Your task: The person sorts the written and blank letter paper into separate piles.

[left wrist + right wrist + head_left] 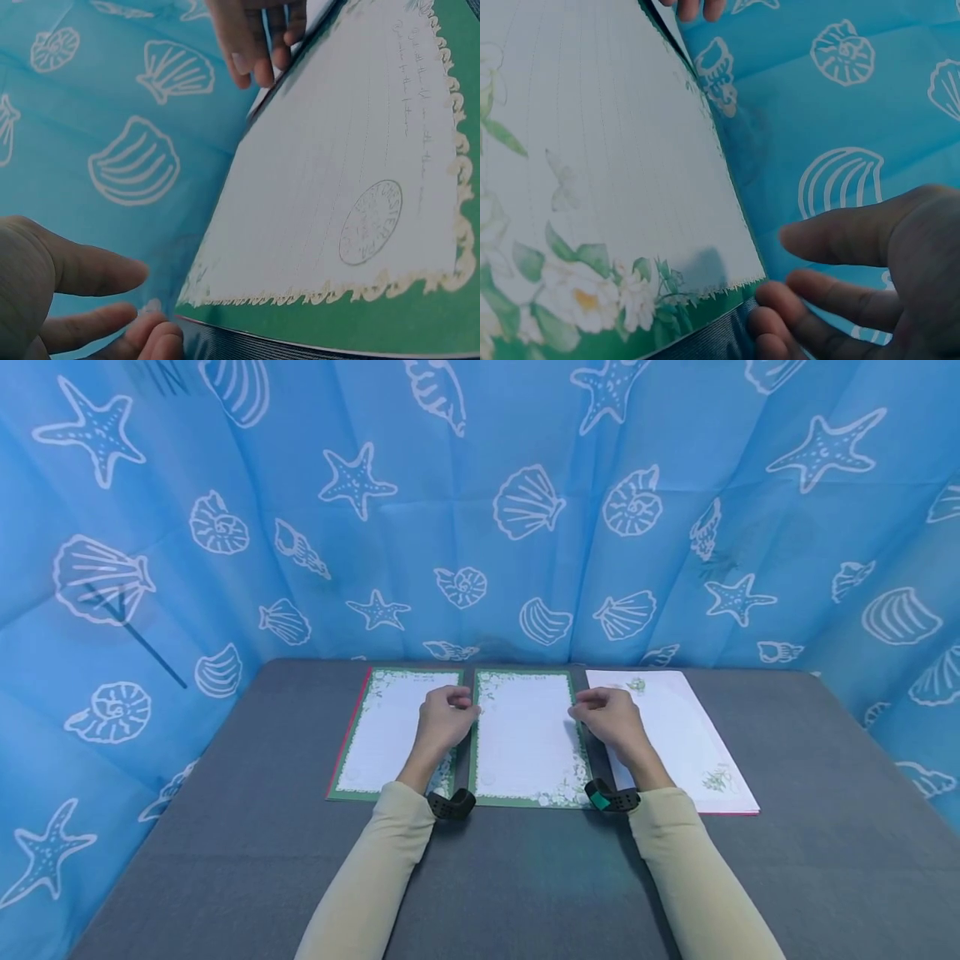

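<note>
Three floral-printed letter sheets lie side by side. The middle sheet point(528, 735) has a green border with white flowers and faint ruled lines; an oval stamp print shows on it in the left wrist view. My left hand point(446, 714) hovers at its left edge, over the side of the left sheet point(390, 743). My right hand point(611, 718) is at its right edge, partly over the right sheet point(682, 735). In both wrist views, thumb point(832, 236) and fingers are parted with nothing between them, fingertips close to the middle sheet's edges.
A dark grey cloth covers the table point(517, 885). Behind it hangs a blue curtain point(465, 527) with white shells and starfish. Red edging shows under the left and right sheets. Black bands point(452, 804) are on both wrists.
</note>
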`<act>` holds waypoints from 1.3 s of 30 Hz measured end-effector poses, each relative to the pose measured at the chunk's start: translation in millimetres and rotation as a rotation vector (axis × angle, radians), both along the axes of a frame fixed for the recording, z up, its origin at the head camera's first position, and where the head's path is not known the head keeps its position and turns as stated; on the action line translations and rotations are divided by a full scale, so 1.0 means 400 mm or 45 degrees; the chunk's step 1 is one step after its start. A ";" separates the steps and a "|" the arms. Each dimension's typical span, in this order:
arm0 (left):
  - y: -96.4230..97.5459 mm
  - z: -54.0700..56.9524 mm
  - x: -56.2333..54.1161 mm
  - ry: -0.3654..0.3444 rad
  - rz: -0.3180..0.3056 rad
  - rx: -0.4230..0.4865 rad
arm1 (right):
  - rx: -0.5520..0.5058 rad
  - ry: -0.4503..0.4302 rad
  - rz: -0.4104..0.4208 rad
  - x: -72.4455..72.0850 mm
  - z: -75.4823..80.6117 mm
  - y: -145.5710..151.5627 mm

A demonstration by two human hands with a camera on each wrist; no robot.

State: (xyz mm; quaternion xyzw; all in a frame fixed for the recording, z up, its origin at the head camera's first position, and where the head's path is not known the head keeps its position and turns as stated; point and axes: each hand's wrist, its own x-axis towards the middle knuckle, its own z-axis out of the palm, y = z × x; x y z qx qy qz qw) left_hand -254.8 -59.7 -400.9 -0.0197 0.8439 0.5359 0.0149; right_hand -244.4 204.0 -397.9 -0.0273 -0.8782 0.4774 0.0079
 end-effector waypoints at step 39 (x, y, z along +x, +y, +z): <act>0.018 -0.003 0.015 -0.031 0.070 -0.036 | 0.159 -0.005 -0.076 0.013 0.026 -0.009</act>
